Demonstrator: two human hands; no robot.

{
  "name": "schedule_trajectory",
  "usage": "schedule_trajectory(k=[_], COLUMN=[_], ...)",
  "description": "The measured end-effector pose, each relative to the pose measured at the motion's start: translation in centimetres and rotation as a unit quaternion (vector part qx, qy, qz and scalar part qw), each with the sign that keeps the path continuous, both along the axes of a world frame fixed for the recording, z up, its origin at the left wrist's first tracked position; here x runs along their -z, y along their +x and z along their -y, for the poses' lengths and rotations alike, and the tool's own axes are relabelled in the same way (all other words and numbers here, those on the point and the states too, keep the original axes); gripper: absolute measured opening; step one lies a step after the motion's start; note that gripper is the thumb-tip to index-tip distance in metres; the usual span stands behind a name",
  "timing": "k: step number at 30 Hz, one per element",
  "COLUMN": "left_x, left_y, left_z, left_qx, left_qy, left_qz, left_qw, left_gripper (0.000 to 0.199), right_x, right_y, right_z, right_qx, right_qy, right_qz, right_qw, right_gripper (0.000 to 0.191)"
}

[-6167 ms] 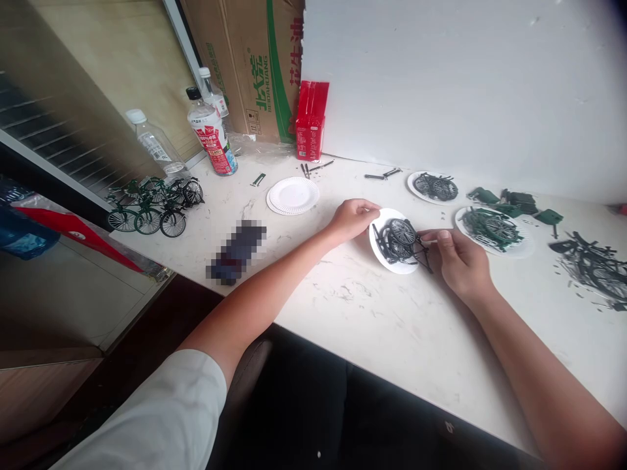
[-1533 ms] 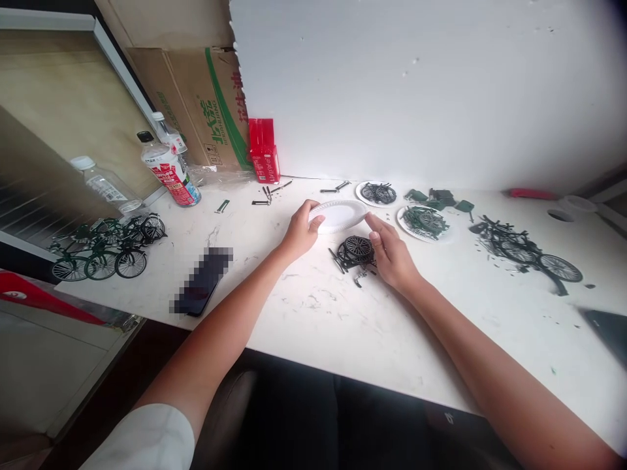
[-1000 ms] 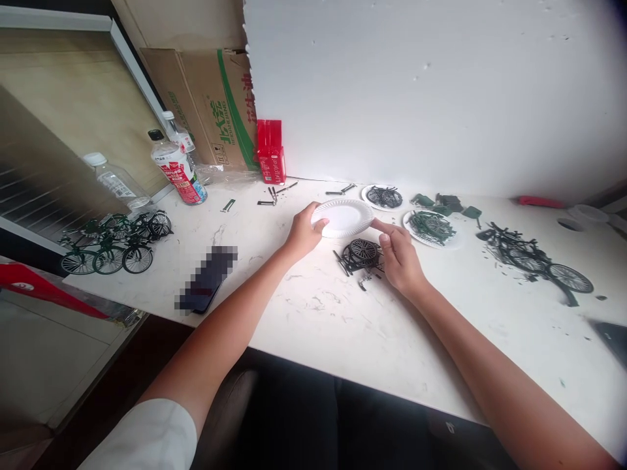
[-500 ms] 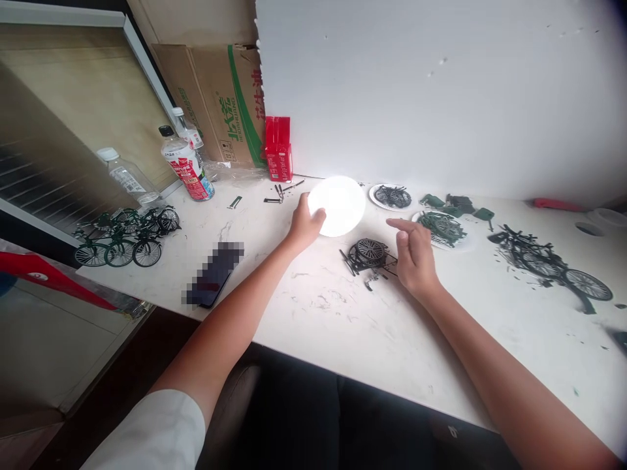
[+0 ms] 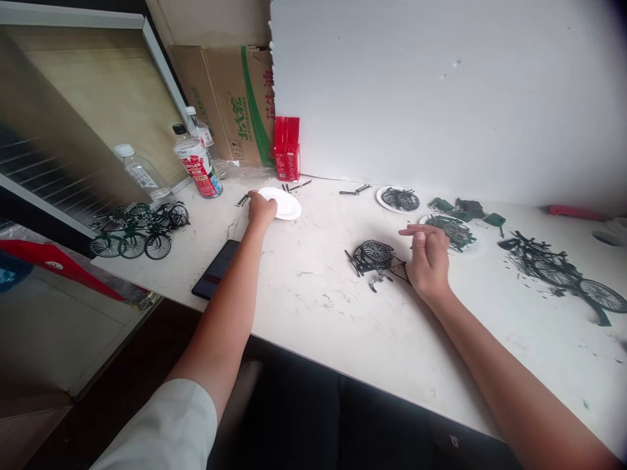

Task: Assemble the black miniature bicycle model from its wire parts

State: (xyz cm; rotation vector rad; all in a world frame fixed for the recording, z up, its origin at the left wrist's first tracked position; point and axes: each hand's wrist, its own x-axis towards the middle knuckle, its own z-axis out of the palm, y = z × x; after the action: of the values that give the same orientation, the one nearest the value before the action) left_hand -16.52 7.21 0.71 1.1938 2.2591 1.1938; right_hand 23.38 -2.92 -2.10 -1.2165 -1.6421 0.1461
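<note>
My left hand grips the left rim of a white plate, low over the back of the table near the red packet. My right hand hovers with its index finger stretched out and holds nothing. Just left of it lies a pile of black bicycle parts with a spoked wheel on top. Behind that hand are a white plate with black wheels and one with green parts. Small dark bars lie left of the plate of wheels.
Several small model bicycles stand at the left, near bottles. A phone lies by my left forearm. The red packet stands before a cardboard box. More black bicycle parts are at the right.
My left hand has moved left with the white plate, which is now tilted flatter and lower. The dark bars behind it have come into view. My right hand has barely moved.
</note>
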Motion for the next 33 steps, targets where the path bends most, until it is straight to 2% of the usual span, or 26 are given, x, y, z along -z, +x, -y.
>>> schedule_trajectory(k=[4,8,10,12,16,18,21,23,26,30,33], left_x=[0.1,-0.3,-0.5,-0.5,-0.2,0.1,0.5,0.6,0.4,0.7,1.5], left_y=[-0.4,0.0,0.9,2.4,7.3,9.8,12.6,13.8,15.1,17.0,18.0], left_z=[0.4,1.1,1.4,1.9,3.1,3.9,5.4,6.3,7.9,9.9,10.6], left_qx=[-0.023,-0.083,-0.093,-0.068,0.080,0.164,0.293,0.367,0.453,0.558,0.590], left_qy=[-0.049,-0.079,-0.074,-0.045,0.023,0.065,0.117,0.129,0.117,0.075,0.052], left_qz=[-0.017,-0.099,-0.153,-0.195,-0.205,-0.197,-0.186,-0.186,-0.177,-0.165,-0.173], left_qw=[0.998,0.988,0.981,0.977,0.975,0.964,0.931,0.902,0.866,0.810,0.787], left_gripper=[0.068,0.075,0.077,0.069,0.048,0.040,0.026,0.024,0.036,0.064,0.081], right_x=[0.4,0.8,0.8,0.7,0.5,0.5,0.6,0.5,0.3,0.0,-0.2], right_y=[0.5,0.8,0.8,0.7,0.5,0.5,0.4,0.3,0.1,0.0,0.0], right_z=[-0.4,-0.7,-0.8,-0.7,-0.4,-0.4,-0.2,-0.2,0.0,0.2,0.2], right_qx=[0.029,0.032,0.032,0.032,0.037,0.035,0.022,0.022,0.042,0.053,0.056], right_qy=[0.002,-0.005,-0.008,-0.014,-0.032,-0.043,-0.061,-0.058,-0.024,0.003,0.000], right_qz=[-0.002,-0.002,0.002,0.004,-0.002,-0.015,-0.018,-0.012,-0.033,-0.043,-0.030], right_qw=[1.000,0.999,0.999,0.999,0.999,0.998,0.998,0.998,0.998,0.998,0.998], right_gripper=[0.045,0.044,0.044,0.046,0.051,0.053,0.052,0.052,0.050,0.048,0.050])
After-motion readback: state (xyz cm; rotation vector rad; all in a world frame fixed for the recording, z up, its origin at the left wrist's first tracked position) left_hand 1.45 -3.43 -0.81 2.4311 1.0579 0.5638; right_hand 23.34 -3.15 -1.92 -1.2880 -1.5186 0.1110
